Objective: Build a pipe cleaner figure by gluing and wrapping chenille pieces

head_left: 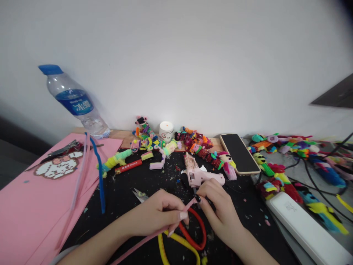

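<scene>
While both hands meet over the black worktop, the left hand is closed in a pinch on a long fuzzy pink pipe cleaner, and the right hand is closed on its upper end beside a small black bead. Red-and-yellow-handled scissors lie beneath the hands. A pink plastic glue gun rests just beyond the fingertips; a clear blue-capped water bottle stands at far left.

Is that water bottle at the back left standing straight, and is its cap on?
The water bottle leans left in this view, possibly lens distortion. Its blue cap is on.
</scene>
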The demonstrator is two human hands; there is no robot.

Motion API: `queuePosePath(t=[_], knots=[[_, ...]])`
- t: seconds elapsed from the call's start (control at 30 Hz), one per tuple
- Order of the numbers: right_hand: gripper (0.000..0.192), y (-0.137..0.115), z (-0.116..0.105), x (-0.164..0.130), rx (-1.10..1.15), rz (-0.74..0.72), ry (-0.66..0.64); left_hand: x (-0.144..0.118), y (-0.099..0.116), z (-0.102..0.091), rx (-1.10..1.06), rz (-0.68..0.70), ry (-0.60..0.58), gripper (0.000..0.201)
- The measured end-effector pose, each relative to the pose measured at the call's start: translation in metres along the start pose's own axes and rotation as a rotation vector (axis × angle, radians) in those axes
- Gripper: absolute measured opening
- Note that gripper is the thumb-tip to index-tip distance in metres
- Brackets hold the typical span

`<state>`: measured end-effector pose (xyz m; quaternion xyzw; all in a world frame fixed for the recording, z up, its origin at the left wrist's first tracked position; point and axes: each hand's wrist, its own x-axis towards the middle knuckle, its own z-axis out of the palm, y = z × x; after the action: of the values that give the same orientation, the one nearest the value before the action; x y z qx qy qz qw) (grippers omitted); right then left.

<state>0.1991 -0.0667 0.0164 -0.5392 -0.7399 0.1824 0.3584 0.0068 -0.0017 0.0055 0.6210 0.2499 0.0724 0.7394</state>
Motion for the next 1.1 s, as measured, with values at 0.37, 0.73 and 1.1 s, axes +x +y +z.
queuePosePath(t=[0.37, 0.73, 1.1], knots=[[0.016, -0.0008, 0.0028, -0.0002, -0.132, -0.016, 0.03, 0.0003, -0.0007, 0.0028, 0.006, -0.016, 0.023, 0.032], [0.032, 0.0003, -0.0039, -0.0003, 0.207, 0.172, 0.044, 0.001, 0.0014, 0.002, 0.024, 0.006, 0.042, 0.036], [0.024, 0.0002, -0.0039, 0.0002, 0.185, 0.062, -0.071, -0.0002, 0.0026, 0.0023, 0.099, 0.033, 0.029, 0.035]])
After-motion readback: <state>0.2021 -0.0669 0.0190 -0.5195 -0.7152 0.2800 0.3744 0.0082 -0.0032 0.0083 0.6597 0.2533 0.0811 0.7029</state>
